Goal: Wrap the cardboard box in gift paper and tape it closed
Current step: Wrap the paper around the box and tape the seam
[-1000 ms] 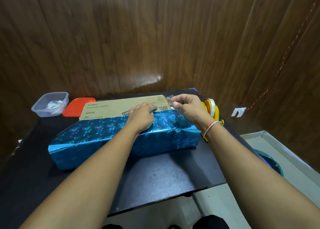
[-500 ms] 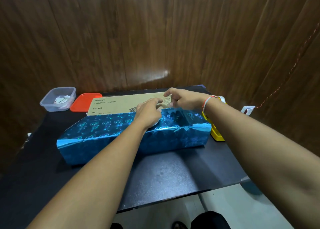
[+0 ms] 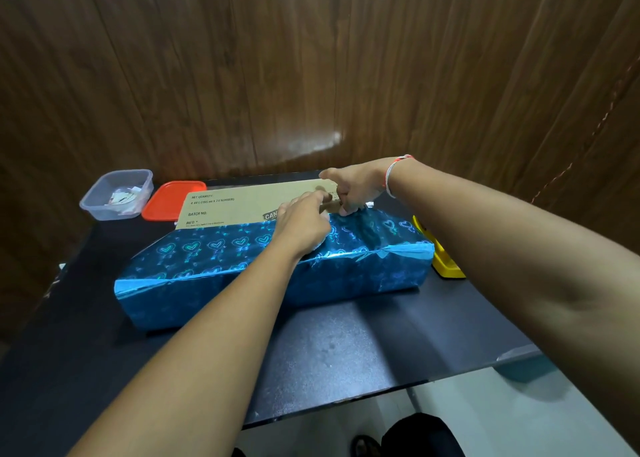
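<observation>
At frame centre the cardboard box (image 3: pixel 242 204) lies half covered; the left hand (image 3: pixel 302 222) presses the gift paper (image 3: pixel 221 248) flat, seemingly anchoring it; the right hand (image 3: pixel 356 188) pinches its far edge, likely pulling it taut for taping.

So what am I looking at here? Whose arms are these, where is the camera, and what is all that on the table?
No machine here: the arms belong to a person wearing a camera on the head, so you look forward and down as they do.

On the black table lies a long cardboard box, its near side and part of its top covered in shiny blue gift paper with hearts; a strip of bare cardboard shows along the back.

The left hand rests on the paper's edge. The right hand, fingers curled, seems to pinch something there; I cannot tell what.

Behind on the left sit a clear plastic tub and an orange lid. A yellow object, partly hidden, sits beside the box's right end.
</observation>
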